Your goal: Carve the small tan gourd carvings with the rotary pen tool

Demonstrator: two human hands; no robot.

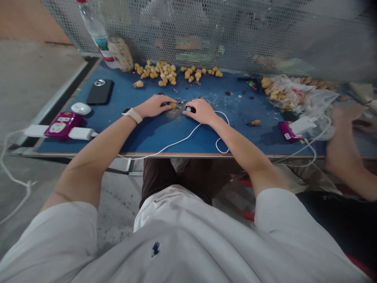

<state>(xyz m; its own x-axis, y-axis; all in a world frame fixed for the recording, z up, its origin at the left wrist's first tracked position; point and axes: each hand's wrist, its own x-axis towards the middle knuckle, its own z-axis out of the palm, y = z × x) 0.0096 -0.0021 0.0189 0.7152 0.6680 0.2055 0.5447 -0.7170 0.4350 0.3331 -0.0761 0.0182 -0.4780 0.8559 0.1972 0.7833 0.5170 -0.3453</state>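
Note:
In the middle of the table, my left hand (154,106) pinches a small tan gourd (173,105) between thumb and fingers, its edge of the palm near the tabletop. Just right of it, my right hand (202,111) is closed around a small pen-like tool (188,109) with a silvery end; most of it is hidden by the fingers. A white cord (185,138) runs from under my right hand toward the table's front edge. Pale dust lies on the blue table (153,137) around both hands.
Several tan gourds (165,72) lie along the mesh panel (200,35). A bottle (101,43), a phone (100,92) and a magenta power adapter (63,125) are at left. At right are a plastic bag (294,92), another adapter (290,131) and another person's blurred hand (347,114).

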